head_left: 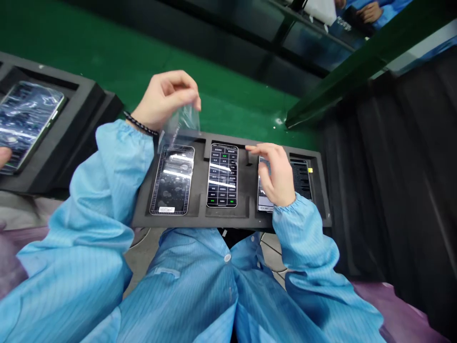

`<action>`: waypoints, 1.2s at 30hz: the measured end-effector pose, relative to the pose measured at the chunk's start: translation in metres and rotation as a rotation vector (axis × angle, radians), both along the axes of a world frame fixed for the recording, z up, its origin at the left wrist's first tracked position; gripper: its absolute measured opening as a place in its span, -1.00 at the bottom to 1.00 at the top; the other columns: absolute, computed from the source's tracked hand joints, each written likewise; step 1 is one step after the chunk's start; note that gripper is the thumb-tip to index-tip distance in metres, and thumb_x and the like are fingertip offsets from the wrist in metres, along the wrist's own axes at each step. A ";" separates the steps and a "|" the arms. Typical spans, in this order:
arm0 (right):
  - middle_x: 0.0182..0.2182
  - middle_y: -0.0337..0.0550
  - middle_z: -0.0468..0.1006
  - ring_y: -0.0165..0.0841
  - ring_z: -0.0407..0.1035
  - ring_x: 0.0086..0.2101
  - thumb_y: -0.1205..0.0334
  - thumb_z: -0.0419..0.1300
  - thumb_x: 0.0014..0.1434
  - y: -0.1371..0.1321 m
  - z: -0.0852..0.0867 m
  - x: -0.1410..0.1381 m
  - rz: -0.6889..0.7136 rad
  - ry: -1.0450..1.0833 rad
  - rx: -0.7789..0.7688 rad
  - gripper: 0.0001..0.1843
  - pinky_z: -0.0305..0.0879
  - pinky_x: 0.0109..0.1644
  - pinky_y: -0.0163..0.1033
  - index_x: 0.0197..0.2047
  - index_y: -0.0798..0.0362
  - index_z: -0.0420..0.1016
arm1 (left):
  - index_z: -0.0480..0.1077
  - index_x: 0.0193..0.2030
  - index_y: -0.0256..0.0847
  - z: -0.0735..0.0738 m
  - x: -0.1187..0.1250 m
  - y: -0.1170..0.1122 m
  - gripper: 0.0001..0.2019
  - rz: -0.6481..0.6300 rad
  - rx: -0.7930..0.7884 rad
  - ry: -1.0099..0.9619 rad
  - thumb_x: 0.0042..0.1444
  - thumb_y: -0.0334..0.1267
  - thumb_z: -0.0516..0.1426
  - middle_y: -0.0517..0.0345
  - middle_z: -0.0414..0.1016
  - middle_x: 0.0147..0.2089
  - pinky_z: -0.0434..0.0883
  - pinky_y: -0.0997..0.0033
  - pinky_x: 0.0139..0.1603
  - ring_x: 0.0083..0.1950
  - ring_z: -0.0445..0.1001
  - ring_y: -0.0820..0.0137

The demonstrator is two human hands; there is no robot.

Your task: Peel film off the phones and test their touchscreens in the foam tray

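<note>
A black foam tray (200, 216) lies in front of me on the green belt, holding several phones. My left hand (164, 97) is raised above the tray's left end, its fingers pinched on a clear protective film (178, 125) that is lifted off the top of the left phone (173, 180). The middle phone (222, 175) shows a lit test grid. My right hand (276, 174) rests fingers-down on the third phone (264, 202), covering most of it. A fourth phone (300, 178) lies at the tray's right end.
A second black tray (76, 128) with a film-covered phone (24, 121) sits at the left, with another person's fingertip (3, 156) at the frame edge. A green rail (342, 76) runs at the upper right, and dark curtain (392, 166) hangs on the right.
</note>
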State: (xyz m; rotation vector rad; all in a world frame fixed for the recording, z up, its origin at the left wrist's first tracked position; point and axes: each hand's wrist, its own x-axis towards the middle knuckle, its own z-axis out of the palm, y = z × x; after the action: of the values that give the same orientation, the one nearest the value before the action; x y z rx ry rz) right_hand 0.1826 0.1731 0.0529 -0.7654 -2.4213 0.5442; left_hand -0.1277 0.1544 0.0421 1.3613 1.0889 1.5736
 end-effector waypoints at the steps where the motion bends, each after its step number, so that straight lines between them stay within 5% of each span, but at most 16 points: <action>1: -0.01 -0.08 0.59 -0.21 0.42 0.06 0.48 -0.03 0.19 -0.003 0.006 0.001 -0.026 0.060 -0.064 -0.63 0.35 0.20 0.02 -0.02 0.00 0.42 | 0.44 -0.37 -0.14 0.008 0.013 -0.004 -0.65 0.010 0.013 0.088 -0.11 0.00 0.43 0.30 0.50 -0.44 0.41 0.20 -0.16 -0.36 0.43 0.42; 6: -0.07 -0.15 0.61 -0.30 0.51 -0.09 0.18 0.21 0.24 -0.024 0.038 -0.011 -0.048 0.198 -0.331 -0.74 0.46 0.03 -0.14 0.00 -0.02 0.39 | 0.49 -0.34 -0.08 0.048 0.084 -0.036 -0.79 0.196 0.079 0.744 0.20 -0.04 0.15 0.20 0.59 -0.30 0.40 0.29 -0.14 -0.25 0.54 0.30; 10: -0.11 -0.20 0.61 -0.33 0.51 -0.16 0.08 0.40 0.07 -0.034 0.049 -0.027 -0.060 0.235 -0.348 -0.54 0.48 -0.09 -0.22 0.00 -0.03 0.40 | 0.47 -0.34 -0.04 0.068 0.111 -0.052 -0.86 0.192 0.067 0.720 0.19 -0.10 0.17 0.21 0.57 -0.32 0.46 0.30 -0.13 -0.26 0.54 0.30; 13: -0.28 -0.25 0.63 -0.40 0.52 -0.30 0.24 0.31 0.14 -0.033 0.048 -0.031 -0.046 0.336 -0.413 -0.75 0.49 -0.15 -0.27 -0.09 0.03 0.48 | 0.46 -0.31 -0.10 0.077 0.109 -0.057 -0.87 0.108 0.007 0.575 0.13 -0.13 0.23 0.20 0.56 -0.30 0.53 0.31 -0.09 -0.23 0.56 0.32; 18: -0.26 -0.22 0.65 -0.40 0.54 -0.24 0.32 0.23 0.18 -0.025 0.042 -0.024 0.012 0.419 -0.489 -0.91 0.49 -0.10 -0.26 -0.23 0.07 0.56 | 0.50 -0.13 -0.19 0.076 0.095 -0.059 -0.67 0.003 -0.120 0.475 0.03 -0.06 0.32 0.08 0.60 -0.19 0.57 0.30 -0.06 -0.17 0.60 0.28; 23: -0.24 -0.19 0.62 -0.37 0.52 -0.21 0.22 0.23 0.20 -0.017 0.036 -0.012 0.113 0.457 -0.564 -0.88 0.50 -0.06 -0.20 -0.20 0.06 0.53 | 0.57 -0.34 -0.19 0.070 0.089 -0.062 -0.65 -0.052 -0.282 0.427 0.06 0.09 0.29 0.07 0.62 -0.33 0.57 0.35 -0.26 -0.29 0.60 0.27; 26: -0.16 -0.15 0.61 -0.34 0.51 -0.12 0.32 0.17 0.15 -0.011 0.038 -0.003 0.194 0.429 -0.558 -0.80 0.50 -0.01 -0.17 -0.14 0.06 0.50 | 0.62 -0.32 -0.18 0.072 0.090 -0.064 -0.63 -0.135 -0.354 0.338 0.06 0.12 0.29 0.05 0.62 -0.35 0.56 0.32 -0.32 -0.33 0.60 0.24; 31: 0.14 -0.09 0.51 -0.23 0.42 0.12 0.34 0.28 0.01 -0.010 0.048 0.003 0.247 0.335 -0.407 -0.40 0.42 0.15 -0.08 0.16 -0.01 0.39 | 0.59 -0.37 -0.13 0.073 0.103 -0.068 -0.71 0.185 -0.129 0.659 0.14 0.04 0.23 0.10 0.63 -0.30 0.55 0.30 -0.18 -0.26 0.59 0.25; 34: -0.11 -0.17 0.63 -0.27 0.49 -0.09 0.18 0.31 0.14 -0.014 0.054 -0.005 0.055 0.360 -0.187 -0.76 0.42 0.07 -0.10 -0.09 -0.02 0.54 | 0.49 -0.42 -0.15 0.070 0.111 -0.073 -0.72 0.190 -0.073 0.707 0.08 0.02 0.28 0.12 0.59 -0.31 0.56 0.29 -0.11 -0.23 0.57 0.28; 36: -0.31 -0.24 0.63 -0.32 0.49 -0.24 0.16 0.25 0.24 -0.016 0.058 -0.011 -0.016 0.373 -0.119 -0.89 0.42 -0.04 -0.15 -0.29 -0.01 0.55 | 0.45 -0.28 -0.16 0.068 0.116 -0.079 -0.72 0.144 -0.099 0.617 0.02 -0.03 0.33 0.08 0.60 -0.19 0.58 0.26 -0.04 -0.12 0.59 0.24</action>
State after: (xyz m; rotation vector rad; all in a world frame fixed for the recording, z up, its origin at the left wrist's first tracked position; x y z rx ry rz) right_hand 0.1716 0.1572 0.1105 -0.6636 -2.0521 0.7569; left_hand -0.0119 0.0754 0.1099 1.7875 1.6348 1.1924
